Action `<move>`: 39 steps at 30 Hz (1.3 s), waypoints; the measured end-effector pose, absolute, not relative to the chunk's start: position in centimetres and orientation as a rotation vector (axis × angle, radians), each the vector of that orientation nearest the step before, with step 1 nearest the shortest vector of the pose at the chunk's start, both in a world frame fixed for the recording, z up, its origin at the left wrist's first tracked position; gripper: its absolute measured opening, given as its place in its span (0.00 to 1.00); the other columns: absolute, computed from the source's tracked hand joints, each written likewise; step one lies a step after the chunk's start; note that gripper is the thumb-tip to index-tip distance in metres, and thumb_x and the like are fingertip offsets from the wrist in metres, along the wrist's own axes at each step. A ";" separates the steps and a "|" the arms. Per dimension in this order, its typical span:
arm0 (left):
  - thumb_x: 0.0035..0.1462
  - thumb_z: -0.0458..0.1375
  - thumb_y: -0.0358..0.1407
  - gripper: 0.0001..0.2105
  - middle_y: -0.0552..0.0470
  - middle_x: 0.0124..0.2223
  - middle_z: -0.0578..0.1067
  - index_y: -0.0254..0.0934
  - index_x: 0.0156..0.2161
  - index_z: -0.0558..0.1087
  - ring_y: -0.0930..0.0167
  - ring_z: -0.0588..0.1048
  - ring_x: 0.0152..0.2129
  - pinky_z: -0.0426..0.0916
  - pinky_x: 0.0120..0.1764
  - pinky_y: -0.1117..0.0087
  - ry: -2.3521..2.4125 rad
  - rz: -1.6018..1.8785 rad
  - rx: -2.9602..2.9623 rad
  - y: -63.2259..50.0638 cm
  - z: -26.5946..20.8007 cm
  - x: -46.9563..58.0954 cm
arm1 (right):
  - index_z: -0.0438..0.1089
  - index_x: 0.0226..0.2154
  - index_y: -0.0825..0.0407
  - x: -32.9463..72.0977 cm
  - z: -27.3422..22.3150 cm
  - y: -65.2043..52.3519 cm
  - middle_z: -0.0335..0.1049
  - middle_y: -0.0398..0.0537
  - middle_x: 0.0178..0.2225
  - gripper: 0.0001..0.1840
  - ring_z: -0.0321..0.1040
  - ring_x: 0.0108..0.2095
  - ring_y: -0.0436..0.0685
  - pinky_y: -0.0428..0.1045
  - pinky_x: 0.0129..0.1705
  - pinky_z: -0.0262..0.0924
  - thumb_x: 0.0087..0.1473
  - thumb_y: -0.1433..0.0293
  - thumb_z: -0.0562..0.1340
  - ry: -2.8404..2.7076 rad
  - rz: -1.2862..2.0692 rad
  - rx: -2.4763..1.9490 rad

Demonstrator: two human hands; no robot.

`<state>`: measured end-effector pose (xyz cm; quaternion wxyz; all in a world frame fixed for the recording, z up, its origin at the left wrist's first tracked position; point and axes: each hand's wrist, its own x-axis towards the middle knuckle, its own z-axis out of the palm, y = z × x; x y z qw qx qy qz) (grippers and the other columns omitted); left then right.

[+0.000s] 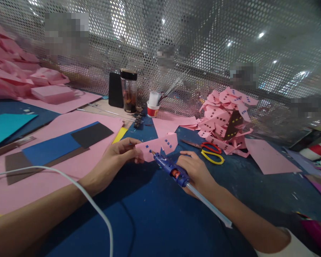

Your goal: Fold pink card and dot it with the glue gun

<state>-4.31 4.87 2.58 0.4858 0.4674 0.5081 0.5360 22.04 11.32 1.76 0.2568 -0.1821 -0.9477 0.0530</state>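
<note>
My left hand [125, 151] pinches the left end of a pink foam piece [151, 145] that carries small dark blue squares. In my right hand [195, 167] is a blue hot glue gun [166, 165], a long clear glue stick [210, 205] jutting from its back end. The gun's nozzle is at the pink piece, near the blue squares; whether it touches cannot be made out. Behind my right hand lie scissors [212, 153] with red and yellow handles. A pile of similar pink pieces [222, 121] with dark squares rises beyond them.
Pink, blue and dark foam sheets [53, 144] cover the left side. A white cable [96, 207] crosses over my left forearm. Farther back stand a lidded jar [130, 92] and a paper cup [153, 109] with sticks. A perforated metal screen [149, 32] closes off the back.
</note>
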 end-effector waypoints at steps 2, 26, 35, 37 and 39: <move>0.56 0.65 0.38 0.10 0.52 0.33 0.78 0.37 0.41 0.77 0.71 0.75 0.29 0.68 0.35 0.71 1.233 1.299 1.142 4.9 2.5 -4.4 | 0.61 0.32 0.49 22.0 1.7 11.3 0.67 0.43 0.29 0.03 0.65 0.31 0.54 0.58 0.53 0.60 0.56 0.70 0.58 -2.576 0.145 -0.500; 0.58 0.64 0.38 0.09 0.53 0.33 0.78 0.37 0.42 0.75 0.72 0.74 0.30 0.67 0.35 0.72 1.223 1.284 1.159 5.1 1.8 -4.7 | 0.59 0.33 0.48 22.2 1.5 11.4 0.66 0.41 0.30 0.07 0.64 0.31 0.54 0.57 0.54 0.58 0.54 0.73 0.60 -2.574 0.180 -0.516; 0.57 0.64 0.38 0.09 0.53 0.32 0.78 0.36 0.41 0.75 0.73 0.74 0.29 0.67 0.35 0.72 1.216 1.282 1.157 5.0 2.2 -4.5 | 0.59 0.33 0.48 22.3 1.4 11.4 0.65 0.41 0.30 0.08 0.64 0.31 0.54 0.57 0.54 0.58 0.52 0.74 0.60 -2.573 0.183 -0.513; 0.57 0.64 0.38 0.09 0.53 0.32 0.78 0.36 0.41 0.75 0.73 0.74 0.29 0.67 0.35 0.72 1.224 1.291 1.149 4.9 2.3 -4.6 | 0.59 0.33 0.48 22.3 1.5 11.4 0.65 0.41 0.29 0.08 0.64 0.31 0.54 0.56 0.54 0.58 0.53 0.73 0.61 -2.566 0.183 -0.520; 0.57 0.64 0.38 0.09 0.53 0.32 0.78 0.36 0.40 0.76 0.73 0.74 0.29 0.67 0.34 0.73 1.233 1.301 1.153 5.0 2.3 -4.6 | 0.59 0.33 0.48 22.3 1.6 11.4 0.65 0.41 0.29 0.07 0.65 0.31 0.53 0.56 0.54 0.58 0.56 0.72 0.61 -2.559 0.187 -0.530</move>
